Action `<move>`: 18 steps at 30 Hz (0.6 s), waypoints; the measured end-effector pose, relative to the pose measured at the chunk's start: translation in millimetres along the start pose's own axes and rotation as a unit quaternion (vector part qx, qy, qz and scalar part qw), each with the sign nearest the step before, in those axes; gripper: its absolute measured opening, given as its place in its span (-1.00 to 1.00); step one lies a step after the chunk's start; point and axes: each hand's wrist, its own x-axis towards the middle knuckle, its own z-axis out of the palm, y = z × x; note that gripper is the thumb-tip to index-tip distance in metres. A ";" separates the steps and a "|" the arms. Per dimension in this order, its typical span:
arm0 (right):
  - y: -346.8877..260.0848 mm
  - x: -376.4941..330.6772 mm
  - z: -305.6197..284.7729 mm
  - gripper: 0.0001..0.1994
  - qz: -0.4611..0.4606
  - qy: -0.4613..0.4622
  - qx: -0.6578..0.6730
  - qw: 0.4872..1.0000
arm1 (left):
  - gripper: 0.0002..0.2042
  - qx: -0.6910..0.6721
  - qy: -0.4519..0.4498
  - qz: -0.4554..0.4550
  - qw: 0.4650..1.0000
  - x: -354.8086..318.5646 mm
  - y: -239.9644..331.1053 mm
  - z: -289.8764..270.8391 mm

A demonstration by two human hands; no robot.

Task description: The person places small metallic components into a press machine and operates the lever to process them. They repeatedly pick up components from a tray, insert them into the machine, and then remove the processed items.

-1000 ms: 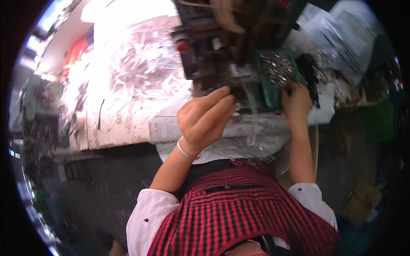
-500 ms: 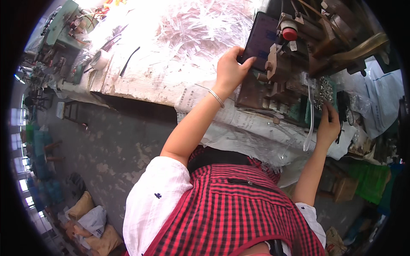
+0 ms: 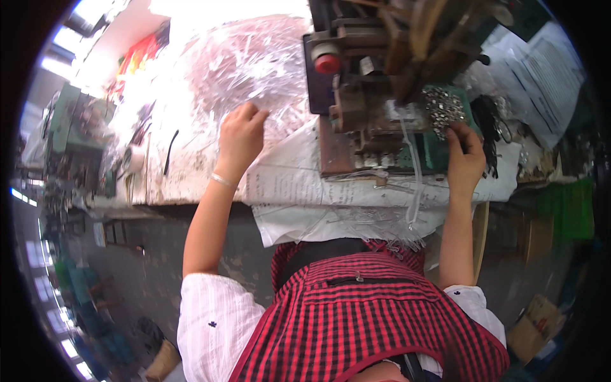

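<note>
My left hand (image 3: 242,132), with fingers curled in, is at the near edge of a heap of clear plastic strips (image 3: 245,63). Whether it holds a strip cannot be made out. My right hand (image 3: 466,158) has thumb and fingers drawn together at the near side of a pile of small shiny metal pieces (image 3: 443,108); anything between the fingertips is too small to tell. That pile lies on a green surface (image 3: 436,155) beside a dark metal bench machine (image 3: 369,95) with a red button (image 3: 327,63). From the machine a clear strip (image 3: 415,181) hangs over the table's front.
Behind the machine's left side stands a dark phone (image 3: 318,92). White printed sheets (image 3: 286,172) cover the table's front edge. A tape roll (image 3: 133,158) and a thin black strip (image 3: 170,153) lie at left. Black cords (image 3: 489,127) and plastic bags (image 3: 541,83) are at right.
My left hand has left the phone and moved left to the strip heap, its fingers now curled. My right hand stays by the metal pieces. The whole view has turned and shifted.
</note>
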 end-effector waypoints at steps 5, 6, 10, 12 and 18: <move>-82.6 11.4 17.6 -0.86 -0.129 -0.073 0.145 0.978 | -0.80 0.036 -0.074 -0.176 0.981 20.7 15.7 27.6; -88.8 16.1 25.8 -0.88 -0.164 -0.050 0.132 0.976 | -0.78 0.058 -0.108 -0.178 0.976 25.9 13.0 40.5; -94.3 6.9 51.3 -0.73 -0.076 -0.015 0.260 0.962 | -0.74 0.039 -0.149 -0.124 0.980 22.0 -0.4 23.8; -95.1 1.7 55.4 -0.67 -0.048 -0.013 0.286 0.957 | -0.77 0.016 -0.257 -0.196 0.946 17.9 3.1 -15.2; -128.1 0.1 44.6 -0.52 0.002 -0.071 0.370 0.926 | -0.86 -0.350 0.001 -0.325 0.879 10.6 24.0 -76.8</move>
